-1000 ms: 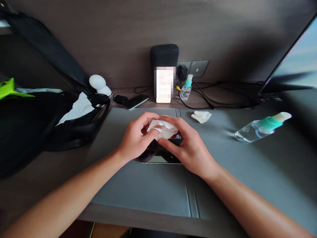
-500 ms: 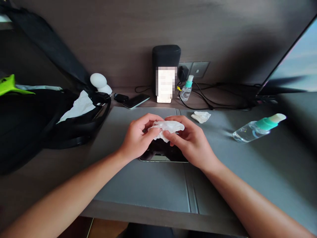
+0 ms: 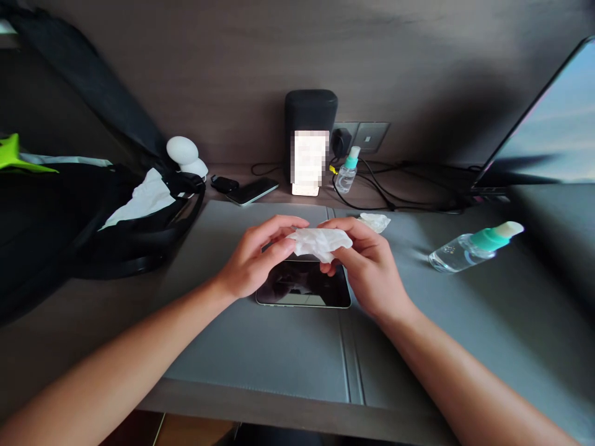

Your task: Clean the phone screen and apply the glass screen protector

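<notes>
A crumpled white tissue (image 3: 320,243) is stretched between my two hands. My left hand (image 3: 258,255) pinches its left edge between thumb and fingers. On the other side, my right hand (image 3: 369,263) grips the tissue's right end, thumb on the near side and fingers behind. Just below them a tablet or large phone (image 3: 302,286) lies face up with a dark, reflective screen; its far part is hidden by the hands and tissue. Beyond my right hand sits a second crumpled tissue (image 3: 377,221), partly covered by the fingers.
A grey desk mat (image 3: 260,347) lies under everything. On the right a spray bottle (image 3: 465,251) rests on its side; a smaller spray bottle (image 3: 346,170) stands by cables. Behind are a phone (image 3: 253,191) and a black speaker-like box (image 3: 310,111). A black bag (image 3: 134,238) fills the left.
My hands have drawn slightly apart, spreading the tissue wider between them. More of the dark screen below shows. The view has shifted a little.
</notes>
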The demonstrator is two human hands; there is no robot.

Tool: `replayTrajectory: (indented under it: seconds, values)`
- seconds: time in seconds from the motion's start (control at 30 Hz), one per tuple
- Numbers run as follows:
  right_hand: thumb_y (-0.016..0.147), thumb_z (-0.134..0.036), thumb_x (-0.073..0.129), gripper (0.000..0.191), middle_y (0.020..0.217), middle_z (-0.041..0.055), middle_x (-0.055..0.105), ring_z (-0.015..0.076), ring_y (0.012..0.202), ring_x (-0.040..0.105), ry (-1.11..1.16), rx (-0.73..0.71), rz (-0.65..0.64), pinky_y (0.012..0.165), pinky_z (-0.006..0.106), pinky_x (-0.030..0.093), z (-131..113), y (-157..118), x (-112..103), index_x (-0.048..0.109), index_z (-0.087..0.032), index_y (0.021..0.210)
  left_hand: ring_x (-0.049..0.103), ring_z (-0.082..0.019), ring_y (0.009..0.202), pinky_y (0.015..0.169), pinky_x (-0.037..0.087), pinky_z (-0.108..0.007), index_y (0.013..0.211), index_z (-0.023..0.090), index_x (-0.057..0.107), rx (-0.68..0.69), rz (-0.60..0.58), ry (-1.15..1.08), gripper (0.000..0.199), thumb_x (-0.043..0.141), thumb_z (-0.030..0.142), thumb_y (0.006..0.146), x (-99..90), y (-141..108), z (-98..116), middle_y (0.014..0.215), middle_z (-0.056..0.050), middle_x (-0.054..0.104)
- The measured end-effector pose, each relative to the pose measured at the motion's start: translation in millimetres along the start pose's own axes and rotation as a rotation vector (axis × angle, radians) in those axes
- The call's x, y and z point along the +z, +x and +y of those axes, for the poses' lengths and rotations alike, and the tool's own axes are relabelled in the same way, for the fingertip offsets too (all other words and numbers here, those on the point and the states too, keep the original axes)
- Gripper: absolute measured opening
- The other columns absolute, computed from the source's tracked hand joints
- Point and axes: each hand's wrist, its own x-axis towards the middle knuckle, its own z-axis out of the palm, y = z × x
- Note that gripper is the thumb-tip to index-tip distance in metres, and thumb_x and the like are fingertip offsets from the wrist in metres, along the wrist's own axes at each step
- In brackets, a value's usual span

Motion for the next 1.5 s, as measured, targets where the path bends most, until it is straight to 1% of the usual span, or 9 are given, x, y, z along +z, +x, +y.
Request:
replayTrajectory:
  seconds: [0.27,0.37,0.47,0.7,0.87,1.03,1.2,1.4,1.5]
  values:
    - [0.093,-0.019,0.064,0.019,0.094,0.0012,0.073,0.0083,0.062,0.063,-0.12,-0.096,-0.187,0.058,0.02,0.054,-4,-4,2,0.075,-0.026,0.106,0.063,-0.014,0.072,0.064,0.049,-0.026,0.119,0.021,0.07,0.045,0.04,0.087,0.034,0.068,0.019,0.085,2.0,5,-2,0.096,-0.002,0.076]
    - [0.101,-0.025,0.06,0.023,0.088,0.0012,0.071,0.0105,0.065,0.065,-0.251,-0.182,-0.258,0.063,0.022,0.055,-6,-4,0,0.074,-0.03,0.117,0.063,-0.015,0.073,0.064,0.05,-0.027,0.109,0.019,0.074,0.0,0.046,0.009,0.028,0.066,0.019,0.081,0.6,11,-1,0.091,-0.004,0.076]
    - [0.102,-0.029,0.059,0.02,0.087,0.002,0.069,0.012,0.068,0.066,-0.317,-0.285,-0.295,0.064,0.023,0.054,-6,-1,-2,0.076,-0.03,0.111,0.065,-0.016,0.073,0.064,0.052,-0.028,0.095,0.018,0.076,-0.011,0.05,0.027,0.018,0.067,0.028,0.082,-3.3,15,0,0.087,-0.006,0.077]
    - [0.101,-0.023,0.056,0.018,0.088,0.0018,0.068,0.0142,0.073,0.064,-0.407,-0.337,-0.182,0.069,0.027,0.051,-2,0,-2,0.074,-0.027,0.103,0.062,-0.014,0.067,0.062,0.053,-0.026,0.102,0.017,0.077,-0.025,0.022,-0.033,0.035,0.059,0.046,0.094,-6.7,11,2,0.086,-0.006,0.076]
    - [0.098,-0.021,0.059,0.019,0.1,0.0031,0.07,0.0177,0.09,0.066,-0.418,-0.333,-0.233,0.08,0.032,0.051,-4,-1,-5,0.073,-0.026,0.109,0.063,-0.014,0.071,0.065,0.051,-0.025,0.099,0.018,0.077,-0.05,0.04,0.006,0.037,0.063,0.052,0.095,-4.3,10,-3,0.085,-0.005,0.074]
    - [0.103,-0.036,0.054,0.023,0.109,0.0046,0.072,0.021,0.102,0.067,-0.378,-0.289,-0.246,0.09,0.036,0.051,-8,-4,-5,0.072,-0.026,0.112,0.063,-0.014,0.07,0.064,0.05,-0.025,0.095,0.017,0.075,-0.046,0.094,0.082,0.03,0.071,0.047,0.092,-2.2,10,-2,0.081,-0.003,0.073]
    - [0.095,-0.039,0.068,0.039,0.097,0.0025,0.068,0.0168,0.079,0.061,-0.276,-0.139,-0.101,0.074,0.032,0.052,4,-2,-2,0.062,-0.026,0.131,0.064,-0.014,0.073,0.068,0.052,-0.026,0.095,0.017,0.073,-0.035,0.132,0.114,0.03,0.067,0.047,0.095,-5.3,10,-5,0.083,-0.004,0.073]
    - [0.093,-0.028,0.069,0.015,0.095,0.001,0.065,0.0153,0.082,0.06,-0.322,-0.184,-0.078,0.078,0.032,0.049,12,2,-4,0.063,-0.023,0.105,0.065,-0.017,0.082,0.073,0.052,-0.027,0.107,0.019,0.071,-0.02,0.029,0.127,0.04,0.075,0.052,0.086,-4.9,10,-3,0.096,-0.006,0.074]
    - [0.095,-0.027,0.066,0.008,0.092,0.0007,0.065,0.0157,0.082,0.061,-0.399,-0.196,-0.104,0.076,0.031,0.049,11,1,-4,0.061,-0.023,0.099,0.063,-0.015,0.079,0.073,0.05,-0.027,0.1,0.019,0.071,0.003,0.007,0.199,0.026,0.077,0.04,0.086,-4.1,10,-1,0.09,-0.003,0.072]
